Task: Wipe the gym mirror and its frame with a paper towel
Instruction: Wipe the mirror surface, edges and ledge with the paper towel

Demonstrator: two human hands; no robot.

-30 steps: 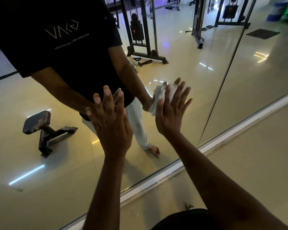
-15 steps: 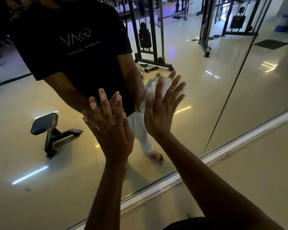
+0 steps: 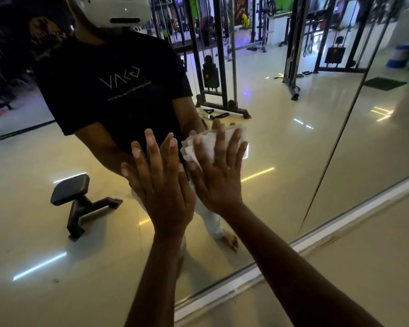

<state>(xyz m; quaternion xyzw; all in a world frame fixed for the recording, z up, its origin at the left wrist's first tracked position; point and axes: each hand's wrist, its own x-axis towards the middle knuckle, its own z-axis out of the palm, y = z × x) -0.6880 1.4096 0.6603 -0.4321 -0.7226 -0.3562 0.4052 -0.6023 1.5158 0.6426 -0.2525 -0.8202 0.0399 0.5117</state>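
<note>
The right hand [image 3: 219, 182], fingers straight and spread, presses a paper towel [image 3: 204, 147] flat on the mirror [image 3: 281, 161], while the left hand [image 3: 161, 185] rests open-palmed on the glass just beside it.

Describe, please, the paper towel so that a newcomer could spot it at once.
Start at the large wall mirror and find the two hands flat against its glass. The paper towel is the crumpled white wad pressed under the right hand, whose fingers spread over it. The left hand beside it is bare.
</note>
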